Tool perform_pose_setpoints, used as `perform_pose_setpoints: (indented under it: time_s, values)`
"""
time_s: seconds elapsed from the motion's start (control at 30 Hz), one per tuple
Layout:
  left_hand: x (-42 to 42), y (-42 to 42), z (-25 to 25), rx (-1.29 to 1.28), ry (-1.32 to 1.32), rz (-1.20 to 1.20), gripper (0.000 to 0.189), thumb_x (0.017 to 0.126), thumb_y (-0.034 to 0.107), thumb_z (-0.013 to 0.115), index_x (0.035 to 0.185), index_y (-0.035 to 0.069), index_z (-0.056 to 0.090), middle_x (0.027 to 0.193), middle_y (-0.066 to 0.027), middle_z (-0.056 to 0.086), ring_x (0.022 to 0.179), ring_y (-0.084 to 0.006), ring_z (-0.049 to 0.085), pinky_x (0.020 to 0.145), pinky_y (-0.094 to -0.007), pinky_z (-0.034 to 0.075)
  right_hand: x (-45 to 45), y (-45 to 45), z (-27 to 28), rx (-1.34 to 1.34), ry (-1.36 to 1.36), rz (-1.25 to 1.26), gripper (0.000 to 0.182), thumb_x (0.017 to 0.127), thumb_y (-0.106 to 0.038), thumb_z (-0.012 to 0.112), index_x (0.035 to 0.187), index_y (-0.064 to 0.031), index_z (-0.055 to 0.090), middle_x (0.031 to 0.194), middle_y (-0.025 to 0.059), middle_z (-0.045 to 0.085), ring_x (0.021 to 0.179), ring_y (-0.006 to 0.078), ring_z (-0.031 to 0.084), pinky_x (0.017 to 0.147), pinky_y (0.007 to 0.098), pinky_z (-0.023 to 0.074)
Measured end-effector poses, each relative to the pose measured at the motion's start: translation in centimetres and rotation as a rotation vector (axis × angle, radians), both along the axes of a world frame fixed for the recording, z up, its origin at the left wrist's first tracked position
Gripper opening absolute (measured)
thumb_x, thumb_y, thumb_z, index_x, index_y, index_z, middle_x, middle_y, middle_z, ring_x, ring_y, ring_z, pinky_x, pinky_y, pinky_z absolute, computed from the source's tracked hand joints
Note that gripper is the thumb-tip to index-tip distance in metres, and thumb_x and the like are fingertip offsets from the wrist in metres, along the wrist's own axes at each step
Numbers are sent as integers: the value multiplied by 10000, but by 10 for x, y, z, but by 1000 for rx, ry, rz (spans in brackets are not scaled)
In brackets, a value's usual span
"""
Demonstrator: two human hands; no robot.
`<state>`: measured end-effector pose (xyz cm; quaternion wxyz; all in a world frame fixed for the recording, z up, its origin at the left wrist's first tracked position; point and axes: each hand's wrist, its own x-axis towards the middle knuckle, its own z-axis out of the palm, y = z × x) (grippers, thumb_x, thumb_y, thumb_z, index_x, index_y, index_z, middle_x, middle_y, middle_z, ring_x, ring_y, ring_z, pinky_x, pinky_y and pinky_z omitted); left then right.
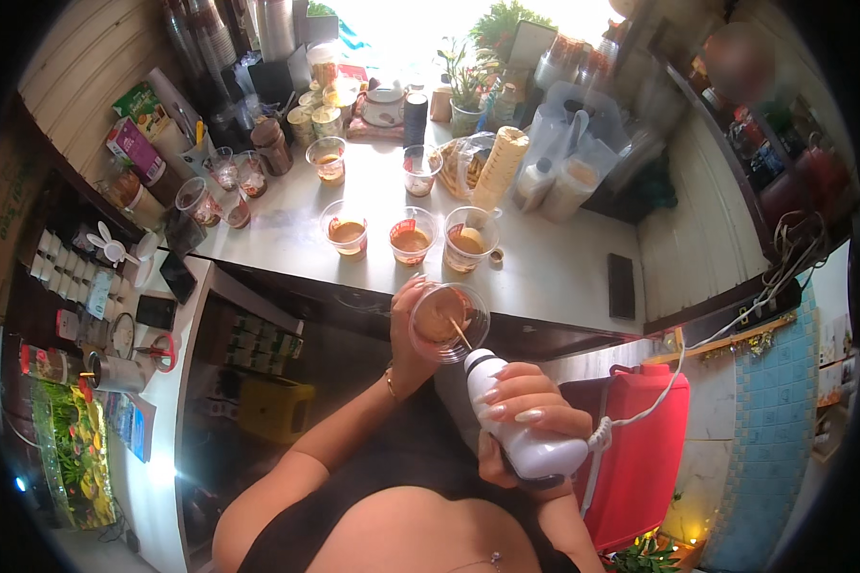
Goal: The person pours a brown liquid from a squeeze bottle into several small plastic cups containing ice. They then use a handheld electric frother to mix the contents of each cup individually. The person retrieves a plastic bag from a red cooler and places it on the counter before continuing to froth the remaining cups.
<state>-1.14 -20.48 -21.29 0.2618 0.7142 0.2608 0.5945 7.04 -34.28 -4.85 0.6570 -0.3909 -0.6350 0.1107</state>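
My left hand holds a clear plastic cup of light brown liquid, tilted in front of the counter's edge. In my right hand is a white handheld electric mixer, and its thin shaft dips into that liquid. Three clear cups stand in a row beyond: a left one, a middle one and a right one, each with brown contents. Farther back are another cup with brown contents and a cup with printed sides.
A stack of wafer cones leans near plastic bags on the white counter. A dark phone lies at the right. Stacked cups and cartons line the back left. A red container stands below right; a white cord runs from the mixer.
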Motion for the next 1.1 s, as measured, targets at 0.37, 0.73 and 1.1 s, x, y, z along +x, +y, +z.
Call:
perform_pose_setpoints:
  time_s: [0.37, 0.73, 1.1]
  values:
    - [-1, 10, -14, 31, 20, 113, 828, 650, 148, 882, 1295, 30, 376, 1307, -209, 458, 1238, -362, 469, 1037, -444, 394, -6, 11, -4, -20, 17, 139, 553, 634, 60, 730, 1085, -96, 449, 974, 95, 687, 921, 285, 681, 898, 474, 510]
    - [-35, 14, 7, -630, 71, -556, 837, 619, 149, 884, 1304, 41, 415, 1232, -113, 542, 1135, -198, 551, 994, -348, 442, 36, 62, 5, -305, 490, -39, 448, 667, 98, 640, 1082, -6, 505, 879, 108, 635, 837, 195, 646, 783, 324, 532]
    - [-46, 29, -3, -1348, -137, -1387, 939, 552, 209, 869, 1348, -24, 430, 1217, -144, 595, 1114, -209, 593, 1029, -364, 429, 62, 121, 44, -442, 488, 216, 346, 642, -1, 706, 975, -11, 611, 824, 83, 661, 776, 153, 655, 724, 308, 527]
